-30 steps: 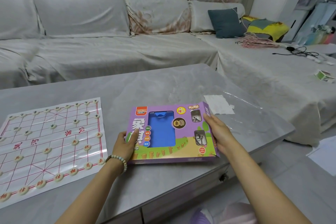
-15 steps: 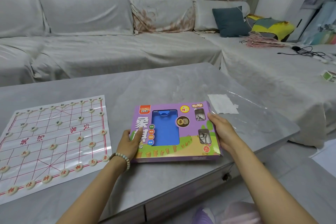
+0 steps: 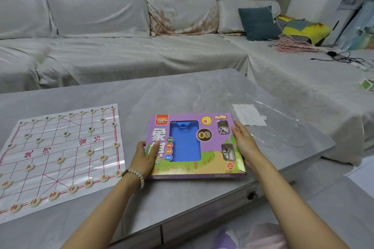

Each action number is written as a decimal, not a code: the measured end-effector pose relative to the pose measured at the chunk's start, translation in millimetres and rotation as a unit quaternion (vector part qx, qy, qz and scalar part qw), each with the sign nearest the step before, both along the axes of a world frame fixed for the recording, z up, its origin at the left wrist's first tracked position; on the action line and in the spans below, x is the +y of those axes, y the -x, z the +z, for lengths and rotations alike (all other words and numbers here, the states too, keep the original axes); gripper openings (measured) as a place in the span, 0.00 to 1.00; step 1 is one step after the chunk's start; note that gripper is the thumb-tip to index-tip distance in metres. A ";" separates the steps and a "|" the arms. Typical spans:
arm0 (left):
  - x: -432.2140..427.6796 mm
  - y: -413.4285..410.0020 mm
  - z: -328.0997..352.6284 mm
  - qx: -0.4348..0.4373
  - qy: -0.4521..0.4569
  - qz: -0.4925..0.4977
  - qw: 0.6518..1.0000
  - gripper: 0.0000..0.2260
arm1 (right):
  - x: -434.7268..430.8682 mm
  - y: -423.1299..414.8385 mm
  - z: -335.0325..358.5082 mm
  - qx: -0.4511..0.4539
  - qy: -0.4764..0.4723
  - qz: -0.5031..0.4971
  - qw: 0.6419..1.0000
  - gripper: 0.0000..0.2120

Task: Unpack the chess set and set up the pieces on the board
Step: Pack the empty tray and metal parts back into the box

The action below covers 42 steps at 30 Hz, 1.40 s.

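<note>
Barely shifted, the chess box (image 3: 211, 148) stays gripped at its sides by left hand (image 3: 144, 158) and right hand (image 3: 245, 145).

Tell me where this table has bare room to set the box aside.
Free: the far table stretch between box, board sheet and sofa; also the strip between box and sheet. Crowded: pieces dot the sheet; clear film and a paper slip lie right of the box.

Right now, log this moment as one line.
left hand: grips purple box, left edge | right hand: grips box, right edge | board: pieces placed
</note>
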<state>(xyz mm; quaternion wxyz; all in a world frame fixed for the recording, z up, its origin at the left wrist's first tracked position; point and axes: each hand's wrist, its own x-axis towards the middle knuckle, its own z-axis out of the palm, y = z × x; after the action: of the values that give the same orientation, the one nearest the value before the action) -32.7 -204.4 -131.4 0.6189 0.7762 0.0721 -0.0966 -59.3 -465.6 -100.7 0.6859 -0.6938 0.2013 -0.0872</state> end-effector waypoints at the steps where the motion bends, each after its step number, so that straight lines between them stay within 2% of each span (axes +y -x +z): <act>1: 1.0 -0.4 -0.8 -0.002 0.003 0.001 1.000 0.13 | 0.4 0.3 0.3 0.001 -0.007 0.004 1.000 0.17; 4: 3.3 -1.6 -4.1 -0.012 0.010 0.010 1.000 0.13 | -0.9 1.7 0.8 -0.001 -0.035 0.001 0.999 0.14; 6: 2.5 -0.9 -5.2 -0.024 0.007 0.014 1.000 0.12 | -3.2 2.1 0.2 -0.010 -0.039 0.000 0.999 0.19; 11: -2.7 -2.8 -6.3 0.004 -0.042 -0.029 0.999 0.14 | -9.4 6.9 3.6 -0.035 -0.055 -0.027 0.998 0.21; 13: -3.4 -9.7 -3.8 -0.005 -0.167 -0.051 0.985 0.18 | -15.4 6.2 3.4 -0.035 -0.068 -0.035 0.996 0.23; 15: -8.0 -20.9 4.4 -0.067 -0.324 -0.028 0.943 0.27 | -21.5 3.7 3.8 -0.025 -0.086 -0.034 0.995 0.23; 17: -23.0 -33.8 24.4 -0.175 -0.370 -0.020 0.912 0.34 | -25.1 0.6 5.0 -0.009 -0.086 -0.021 0.996 0.23; 19: -47.7 -53.6 43.0 -0.258 -0.363 -0.104 0.889 0.32 | -26.6 -3.7 5.6 0.005 -0.082 0.000 0.997 0.22; 20: -62.0 -65.6 49.2 -0.266 -0.348 -0.166 0.883 0.31 | -27.2 -7.3 5.9 0.007 -0.082 0.013 0.997 0.23; 22: -90.3 -84.3 60.4 -0.191 -0.303 -0.290 0.888 0.26 | -28.4 -13.2 9.6 0.004 -0.080 0.051 0.996 0.24; 24: -111.8 -95.7 60.9 -0.130 -0.279 -0.359 0.881 0.20 | -29.5 -17.2 12.3 0.002 -0.078 0.097 0.992 0.22; 27: -121.9 -104.0 53.8 -0.116 -0.222 -0.376 0.892 0.18 | -29.3 -21.5 9.8 -0.002 -0.071 0.106 0.992 0.23; 29: -116.7 -105.1 51.2 -0.115 -0.180 -0.375 0.902 0.16 | -25.8 -25.2 8.0 -0.018 -0.018 0.077 0.997 0.25; 32: -105.1 -102.1 55.3 -0.098 -0.140 -0.384 0.908 0.13 | -14.1 -28.6 13.5 -0.044 0.056 0.073 0.995 0.17; 34: -97.9 -98.3 57.6 -0.097 -0.124 -0.392 0.906 0.13 | -5.7 -30.3 17.2 -0.051 0.058 0.085 0.993 0.15; 38: -80.7 -94.8 56.4 -0.070 -0.087 -0.378 0.919 0.21 | 7.5 -31.9 24.6 -0.051 0.054 0.092 0.993 0.12; 42: -72.0 -85.5 57.8 -0.060 -0.029 -0.363 0.929 0.16 | 17.3 -33.9 28.2 -0.038 0.065 0.106 0.991 0.13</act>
<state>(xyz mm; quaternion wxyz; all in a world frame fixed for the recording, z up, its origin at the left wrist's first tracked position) 52.9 -276.4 -73.6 0.5216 0.7716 -0.2491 -0.2653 -25.3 -448.2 -72.5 0.6516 -0.7508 0.0942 -0.0529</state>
